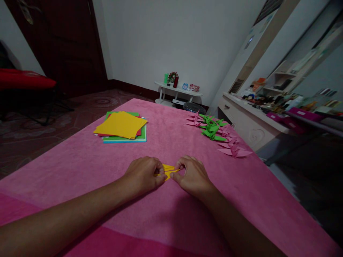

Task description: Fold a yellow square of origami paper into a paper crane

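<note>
A small folded piece of yellow paper [168, 170] lies on the pink cloth [171, 221] between my two hands. My left hand [143, 175] is curled, its fingertips pinching the paper's left end. My right hand [193, 175] is also curled and pinches the right end with thumb and forefinger. Both hands rest on the cloth. Most of the paper is hidden by my fingers.
A stack of coloured paper sheets [122, 125], yellow on top, lies at the back left. Several folded pink and green paper cranes [217, 132] sit at the back right. A cluttered dresser [257, 117] stands right of the table, a small white shelf [178, 91] by the wall.
</note>
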